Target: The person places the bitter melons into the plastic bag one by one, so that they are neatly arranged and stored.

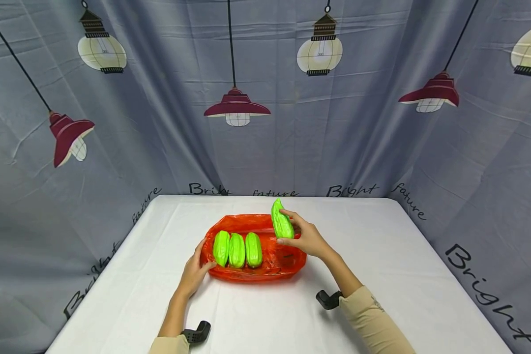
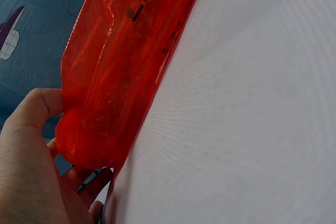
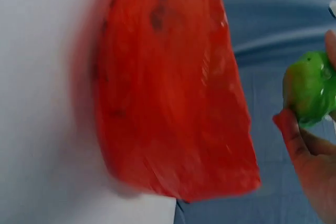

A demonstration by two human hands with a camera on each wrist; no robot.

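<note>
A red plastic bag (image 1: 265,275) lies spread open on the table like a shallow bowl. Inside it, toward its left, three bright green bitter melons (image 1: 237,250) lie side by side. My left hand (image 1: 193,270) holds the bag's left edge, thumb over the rim and fingers on the outer side; the left wrist view shows the red plastic (image 2: 105,77) between them. Over the bag's right part, my right hand (image 1: 307,238) grips another green bitter melon (image 1: 281,221), tilted with its pointed end up. In the right wrist view the melon's lobed end (image 3: 307,87) shows beside the thumb.
A white cloth (image 1: 407,280) covers the table under the bag. Behind and at the sides hangs a grey-blue curtain (image 1: 265,157) printed with lamps and lettering. Black wrist cameras (image 1: 196,333) are strapped on both wrists.
</note>
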